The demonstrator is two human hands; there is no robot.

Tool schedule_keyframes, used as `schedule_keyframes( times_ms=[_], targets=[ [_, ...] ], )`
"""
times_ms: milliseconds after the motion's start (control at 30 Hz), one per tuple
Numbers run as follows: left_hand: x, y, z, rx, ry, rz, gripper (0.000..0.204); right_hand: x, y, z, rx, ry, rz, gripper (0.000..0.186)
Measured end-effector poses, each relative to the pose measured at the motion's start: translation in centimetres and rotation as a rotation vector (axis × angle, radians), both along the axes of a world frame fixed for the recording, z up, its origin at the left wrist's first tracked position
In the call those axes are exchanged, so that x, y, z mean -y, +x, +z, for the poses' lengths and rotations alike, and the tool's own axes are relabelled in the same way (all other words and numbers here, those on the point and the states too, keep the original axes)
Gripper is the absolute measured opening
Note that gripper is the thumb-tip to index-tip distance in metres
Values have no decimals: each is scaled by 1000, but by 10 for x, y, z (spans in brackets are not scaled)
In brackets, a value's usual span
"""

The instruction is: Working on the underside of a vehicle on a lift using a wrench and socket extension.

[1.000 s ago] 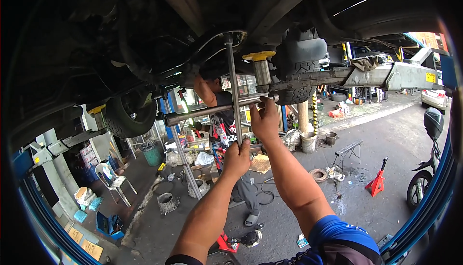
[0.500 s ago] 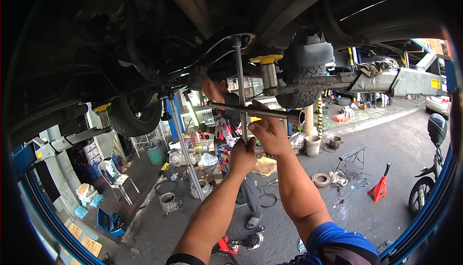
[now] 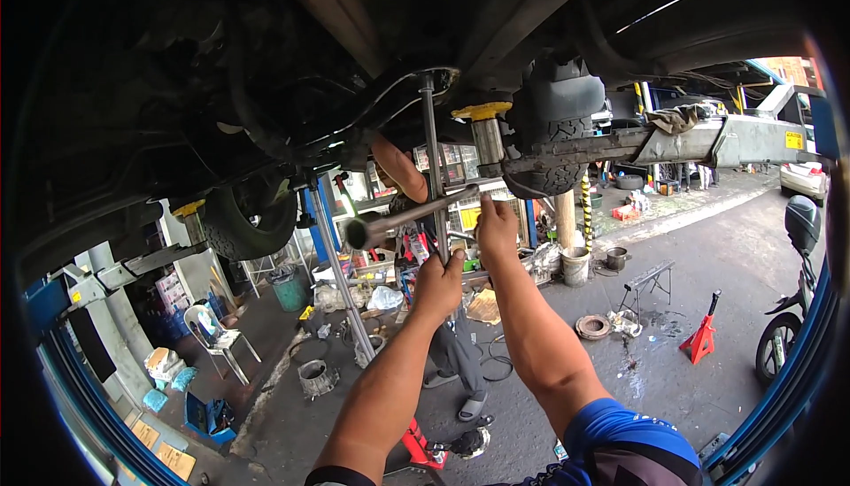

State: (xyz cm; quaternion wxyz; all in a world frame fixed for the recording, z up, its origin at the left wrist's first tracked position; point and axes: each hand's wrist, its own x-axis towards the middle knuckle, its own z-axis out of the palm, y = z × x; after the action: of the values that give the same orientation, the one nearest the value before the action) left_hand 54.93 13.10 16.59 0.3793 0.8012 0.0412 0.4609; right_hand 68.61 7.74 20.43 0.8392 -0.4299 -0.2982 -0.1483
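Note:
A cross-shaped lug wrench [image 3: 432, 145] stands upright beneath the raised vehicle [image 3: 354, 88], its top end against the dark underside. Around the lower end of its shaft my left hand [image 3: 439, 284] is closed, thumb upward. The crossbar slants across the shaft, with a wide hollow socket end toward the left and near me. At its other end, my right hand [image 3: 498, 234] has curled fingers touching the bar tip; part of that contact is hidden. Whatever the wrench's top fits onto is too dark to make out.
A co-worker [image 3: 400, 172] stands behind the wrench, one arm raised. A lift arm [image 3: 602, 151] with a yellow pad [image 3: 482, 111] and a tyre [image 3: 553, 154] are on the right. A metal pole [image 3: 341, 273] leans at left. A red jack stand [image 3: 699, 342] and motorcycle [image 3: 784, 327] stand right.
The crossbar has turned about the upright shaft, its wide socket end swinging from the right to the left. My right hand has drawn its fingers in; my left hand keeps its hold.

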Motion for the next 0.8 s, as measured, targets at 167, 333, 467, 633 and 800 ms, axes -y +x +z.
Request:
schedule_keyframes(
  times_ms=[167,333,467,633,800],
  targets=[
    [-19,6,-4,137,352,56,34,51,-125,17,931,-46,-504,58],
    [-25,8,-5,119,699,304,32,34,-128,39,1009,-78,-544,39],
    [-15,-7,3,32,-19,102,36,33,-96,25,654,231,-345,22],
    [-7,-16,16,-90,23,116,32,23,-32,16,-243,-101,355,49],
    [-12,-18,24,-17,-4,107,37,19,-64,-9,332,380,-72,43]
  ],
)
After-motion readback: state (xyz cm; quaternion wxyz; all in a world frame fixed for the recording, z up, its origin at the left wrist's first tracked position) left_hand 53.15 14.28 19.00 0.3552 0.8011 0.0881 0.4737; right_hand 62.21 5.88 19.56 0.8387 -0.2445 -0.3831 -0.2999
